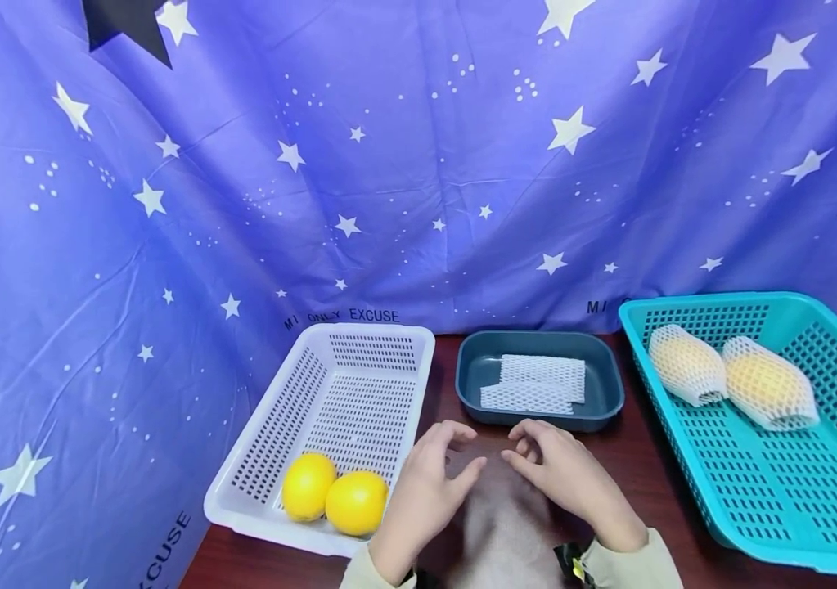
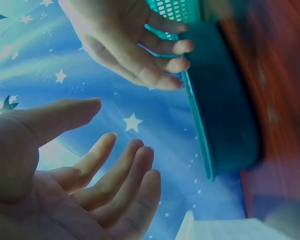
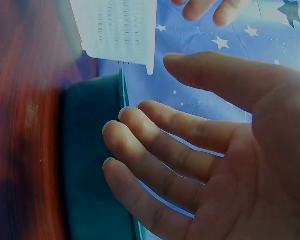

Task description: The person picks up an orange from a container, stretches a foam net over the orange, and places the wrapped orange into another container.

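My left hand (image 1: 433, 474) hovers in front of the dark blue-grey tray (image 1: 539, 423), its fingers loosely bent around nothing. Facing it, my right hand (image 1: 565, 470) is held the same way, a gap between the two. In the tray lie two white foam mesh sleeves (image 1: 542, 369), flat and overlapping. Left of my left hand, two yellow round fruits (image 1: 357, 502), perhaps oranges or lemons, sit in the near end of a white basket (image 1: 418, 360). The right wrist view shows my right fingers (image 3: 130, 145) spread beside the tray's wall (image 3: 90, 160), with an empty palm.
On the right stands a teal basket (image 1: 764, 491) with two yellowish fruits in white foam mesh sleeves (image 1: 770, 384) at its far end. A blue star-printed cloth (image 1: 418, 164) hangs behind and to the left of the dark red-brown table (image 1: 654, 458).
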A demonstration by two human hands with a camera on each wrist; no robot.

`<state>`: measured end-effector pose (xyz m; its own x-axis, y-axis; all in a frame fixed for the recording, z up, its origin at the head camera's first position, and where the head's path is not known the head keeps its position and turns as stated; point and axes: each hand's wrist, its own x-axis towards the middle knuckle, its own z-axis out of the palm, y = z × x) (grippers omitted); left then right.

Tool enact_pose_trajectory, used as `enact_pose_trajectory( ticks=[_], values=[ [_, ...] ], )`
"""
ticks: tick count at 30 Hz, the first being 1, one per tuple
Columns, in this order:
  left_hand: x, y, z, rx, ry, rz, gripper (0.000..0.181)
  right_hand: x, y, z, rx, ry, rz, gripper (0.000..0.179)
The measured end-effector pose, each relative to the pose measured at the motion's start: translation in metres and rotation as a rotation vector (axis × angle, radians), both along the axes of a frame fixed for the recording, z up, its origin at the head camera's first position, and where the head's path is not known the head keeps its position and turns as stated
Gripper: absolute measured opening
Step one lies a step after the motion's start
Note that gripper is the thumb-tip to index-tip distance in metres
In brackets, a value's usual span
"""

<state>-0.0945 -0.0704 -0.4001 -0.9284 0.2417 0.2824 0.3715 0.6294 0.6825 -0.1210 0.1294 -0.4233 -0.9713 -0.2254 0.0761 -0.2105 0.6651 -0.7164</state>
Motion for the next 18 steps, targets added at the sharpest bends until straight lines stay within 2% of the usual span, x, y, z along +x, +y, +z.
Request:
enact_pose_trajectory(
  ticks=[6,12,18],
  values=[
    [0.003,-0.013,0.011,-0.054,-0.03,0.062,0.024,0.001,-0.009,-0.001,-0.072,0.054,0.05,0.017],
    [0.006,-0.034,0.005,-0.038,-0.049,0.108,0.025,-0.002,-0.026,-0.006,-0.156,0.08,0.071,0.019],
    [0.007,-0.053,0.004,-0.024,-0.031,0.164,0.026,-0.002,-0.042,-0.012,-0.182,0.078,0.032,0.036]
  ],
)
